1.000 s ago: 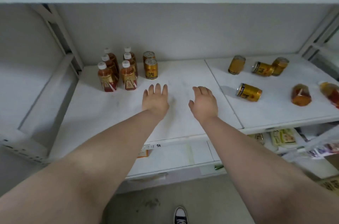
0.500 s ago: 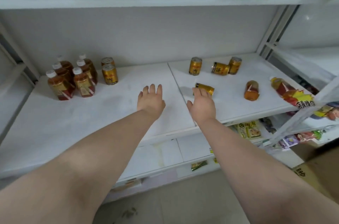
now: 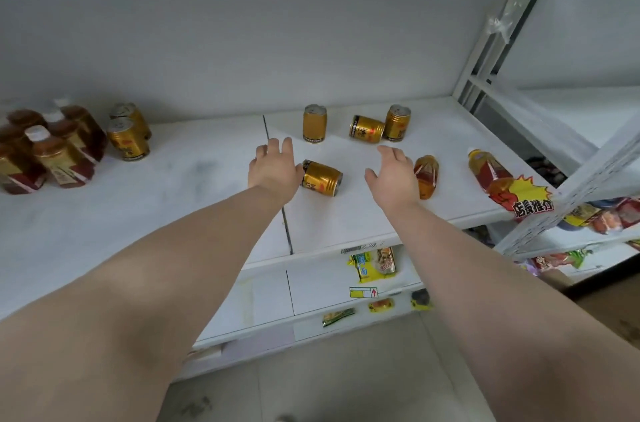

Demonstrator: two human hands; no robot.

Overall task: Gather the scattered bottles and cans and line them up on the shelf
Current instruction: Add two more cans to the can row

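White metal shelving fills the view, and the shelf (image 3: 346, 224) at chest height carries all the drinks. Compared with a second ago, both hands have been moved to the right, away from the upright group of brown tea bottles (image 3: 45, 148) and two gold cans (image 3: 128, 137), which is now well apart to the left. The left hand (image 3: 273, 169) is held with fingers apart and empty, and a gold metal can lying on its side (image 3: 322, 177) is seen just beside its fingers, perhaps touching. The right hand (image 3: 393, 176) is also spread and empty, near an amber plastic bottle lying flat (image 3: 426, 176). Beyond the fingers, three more gold cans (image 3: 367, 127) are waiting. It is judged that the next pickup is being started.
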